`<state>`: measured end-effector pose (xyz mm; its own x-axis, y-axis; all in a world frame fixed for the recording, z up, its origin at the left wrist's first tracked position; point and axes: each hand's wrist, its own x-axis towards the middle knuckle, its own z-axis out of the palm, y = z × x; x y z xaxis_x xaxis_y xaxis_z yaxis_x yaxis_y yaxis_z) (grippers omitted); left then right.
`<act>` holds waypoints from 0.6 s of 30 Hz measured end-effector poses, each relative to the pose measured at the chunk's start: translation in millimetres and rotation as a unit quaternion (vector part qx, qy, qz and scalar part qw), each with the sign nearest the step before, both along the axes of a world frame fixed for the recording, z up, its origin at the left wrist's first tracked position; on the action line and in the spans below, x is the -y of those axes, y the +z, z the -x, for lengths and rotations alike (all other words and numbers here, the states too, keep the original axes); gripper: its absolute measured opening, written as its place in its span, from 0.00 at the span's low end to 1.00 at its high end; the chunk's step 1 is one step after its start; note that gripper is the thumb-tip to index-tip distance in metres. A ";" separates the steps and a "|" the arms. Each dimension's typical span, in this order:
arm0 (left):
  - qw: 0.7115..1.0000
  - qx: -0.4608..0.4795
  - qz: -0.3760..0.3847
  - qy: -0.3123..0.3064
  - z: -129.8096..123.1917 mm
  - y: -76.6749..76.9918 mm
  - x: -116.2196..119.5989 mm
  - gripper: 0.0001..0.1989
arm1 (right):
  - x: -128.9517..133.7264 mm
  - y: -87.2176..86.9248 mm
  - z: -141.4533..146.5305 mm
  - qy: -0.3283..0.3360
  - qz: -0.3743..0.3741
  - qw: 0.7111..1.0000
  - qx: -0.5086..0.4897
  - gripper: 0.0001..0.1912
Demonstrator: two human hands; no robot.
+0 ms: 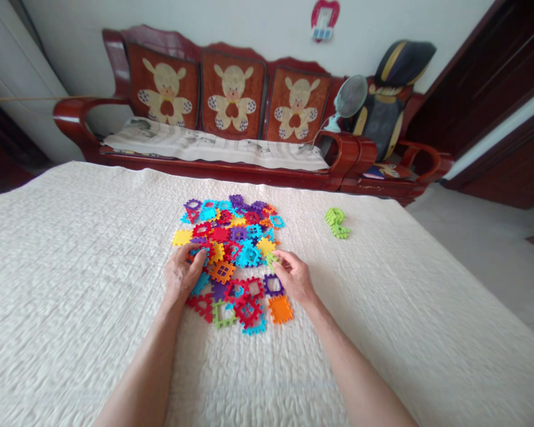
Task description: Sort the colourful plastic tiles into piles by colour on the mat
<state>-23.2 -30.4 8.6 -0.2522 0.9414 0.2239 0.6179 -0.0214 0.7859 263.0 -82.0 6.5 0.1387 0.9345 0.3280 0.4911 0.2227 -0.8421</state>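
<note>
Colourful notched plastic tiles lie in a loose heap, with a red tile (pixel 219 235) near its middle. My left hand (pixel 184 271) rests at the heap's left side, fingers curved over a blue and red piece; whether it grips anything is unclear. At the right side my right hand (pixel 293 274) pinches a light green piece (pixel 271 261) between thumb and fingers, beside a yellow tile (pixel 266 247). An orange tile (pixel 280 309) lies flat below that hand. Several green pieces (pixel 336 223) form a small separate pile farther right.
A cream quilted cloth (pixel 93 267) covers the table. Behind it stands a red wooden sofa (pixel 231 171) with bear-patterned cushions (pixel 232 95). A small fan (pixel 351 96) and a dark massage cushion (pixel 381 124) are at the right back.
</note>
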 end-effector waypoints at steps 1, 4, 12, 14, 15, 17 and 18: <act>1.000 -0.001 -0.002 0.000 -0.2 -0.1 0.1 0.22 | -2.5 -1.6 -6.8 -0.013 0.021 1.000 -0.019 0.18; 1.000 -0.007 -0.006 0.002 -0.3 -0.3 0.1 0.21 | -11.6 -8.8 -34.5 -0.058 0.073 0.995 -0.027 0.19; 1.000 -0.013 0.009 0.002 2.0 -1.8 -1.2 0.21 | -11.2 -17.5 -56.8 -0.154 -0.025 0.970 0.186 0.19; 1.000 -0.018 0.010 0.003 2.6 -2.9 -1.6 0.21 | -6.5 -16.2 -45.6 -0.187 -0.003 0.955 0.231 0.22; 1.000 -0.020 0.011 0.003 2.9 -3.4 -1.7 0.21 | -4.4 -15.5 -39.5 -0.193 0.007 0.949 0.250 0.24; 1.000 -0.019 0.014 0.003 3.1 -3.9 -1.9 0.21 | -1.4 -14.5 -29.2 -0.186 0.021 0.941 0.281 0.27; 1.000 -0.018 0.015 0.003 3.1 -3.9 -1.8 0.21 | -0.8 -14.3 -25.6 -0.180 0.026 0.939 0.292 0.28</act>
<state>-26.2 -28.6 4.7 -0.2507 0.9461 0.2050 0.6462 0.0058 0.7632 288.5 -81.2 -7.8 0.2601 0.8780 0.4017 0.9079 -0.0808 -0.4113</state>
